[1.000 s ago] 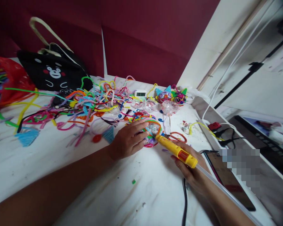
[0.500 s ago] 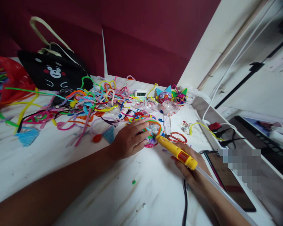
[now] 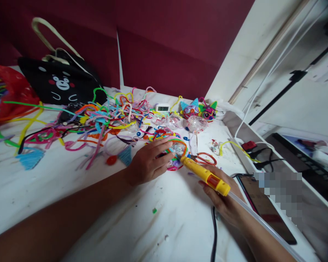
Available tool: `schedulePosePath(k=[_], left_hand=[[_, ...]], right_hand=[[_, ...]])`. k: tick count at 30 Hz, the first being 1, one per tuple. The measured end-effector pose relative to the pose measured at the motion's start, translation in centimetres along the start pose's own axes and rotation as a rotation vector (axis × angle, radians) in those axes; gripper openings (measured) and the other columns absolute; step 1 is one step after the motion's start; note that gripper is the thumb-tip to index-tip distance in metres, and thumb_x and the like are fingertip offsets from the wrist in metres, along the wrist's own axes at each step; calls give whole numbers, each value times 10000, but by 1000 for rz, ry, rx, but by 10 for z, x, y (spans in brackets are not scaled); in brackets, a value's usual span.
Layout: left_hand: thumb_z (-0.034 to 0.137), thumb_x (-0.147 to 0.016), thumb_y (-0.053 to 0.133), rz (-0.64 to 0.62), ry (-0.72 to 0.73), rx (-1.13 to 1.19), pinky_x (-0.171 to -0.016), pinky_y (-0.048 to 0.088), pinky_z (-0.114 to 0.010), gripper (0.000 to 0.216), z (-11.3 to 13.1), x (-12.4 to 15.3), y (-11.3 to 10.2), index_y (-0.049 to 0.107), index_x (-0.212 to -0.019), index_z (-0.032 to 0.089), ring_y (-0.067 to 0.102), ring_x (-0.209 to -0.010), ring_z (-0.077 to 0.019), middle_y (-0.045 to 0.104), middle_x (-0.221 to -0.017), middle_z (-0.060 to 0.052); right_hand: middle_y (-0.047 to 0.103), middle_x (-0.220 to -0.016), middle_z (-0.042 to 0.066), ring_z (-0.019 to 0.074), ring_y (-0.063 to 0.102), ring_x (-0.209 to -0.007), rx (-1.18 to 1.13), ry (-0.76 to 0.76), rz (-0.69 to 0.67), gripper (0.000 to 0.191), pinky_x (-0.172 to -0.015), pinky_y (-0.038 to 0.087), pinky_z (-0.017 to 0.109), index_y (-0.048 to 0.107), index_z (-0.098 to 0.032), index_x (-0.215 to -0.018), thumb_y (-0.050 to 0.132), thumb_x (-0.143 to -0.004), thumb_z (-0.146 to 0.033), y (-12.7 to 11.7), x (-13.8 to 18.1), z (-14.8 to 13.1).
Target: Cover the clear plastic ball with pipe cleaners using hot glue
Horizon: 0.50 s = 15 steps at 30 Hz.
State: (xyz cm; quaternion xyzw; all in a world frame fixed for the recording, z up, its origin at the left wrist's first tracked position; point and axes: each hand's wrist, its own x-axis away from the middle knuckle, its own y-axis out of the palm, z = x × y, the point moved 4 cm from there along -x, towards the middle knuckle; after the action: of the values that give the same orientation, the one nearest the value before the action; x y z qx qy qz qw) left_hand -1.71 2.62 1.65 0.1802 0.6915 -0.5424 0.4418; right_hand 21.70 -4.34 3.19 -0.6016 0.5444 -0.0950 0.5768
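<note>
Almost nothing has moved over the last second: the left hand point(image 3: 147, 162) is still curled on the ball point(image 3: 177, 149), pinning it to the table point(image 3: 166, 225) just in front of the pipe cleaners point(image 3: 104, 120). The right hand point(image 3: 224, 198) still grips the glue gun point(image 3: 206, 175), nozzle at the ball's near side, same spot as before, so it looks like a steady hold. Scissors point(image 3: 206, 159) lie just behind the gun, and a phone point(image 3: 265, 211) lies right of the hand.

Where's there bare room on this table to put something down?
Bare tabletop lies between the left forearm and the black cable, and left of that forearm, nearer than the blue tassel. The pipe cleaner pile crowds the back.
</note>
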Motion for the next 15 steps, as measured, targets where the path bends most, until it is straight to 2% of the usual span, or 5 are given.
schedulePosePath(k=[15], left_hand=[[129, -865, 606, -4, -2, 22, -1070, 487, -489, 336, 1, -1, 0, 566, -1196, 167, 462, -1362, -307, 557, -1346, -169]], right_hand=[[703, -1078, 86, 246, 695, -904, -3, 40, -27, 328, -745, 548, 344, 500, -235, -1241, 523, -914, -245, -5, 1, -1]])
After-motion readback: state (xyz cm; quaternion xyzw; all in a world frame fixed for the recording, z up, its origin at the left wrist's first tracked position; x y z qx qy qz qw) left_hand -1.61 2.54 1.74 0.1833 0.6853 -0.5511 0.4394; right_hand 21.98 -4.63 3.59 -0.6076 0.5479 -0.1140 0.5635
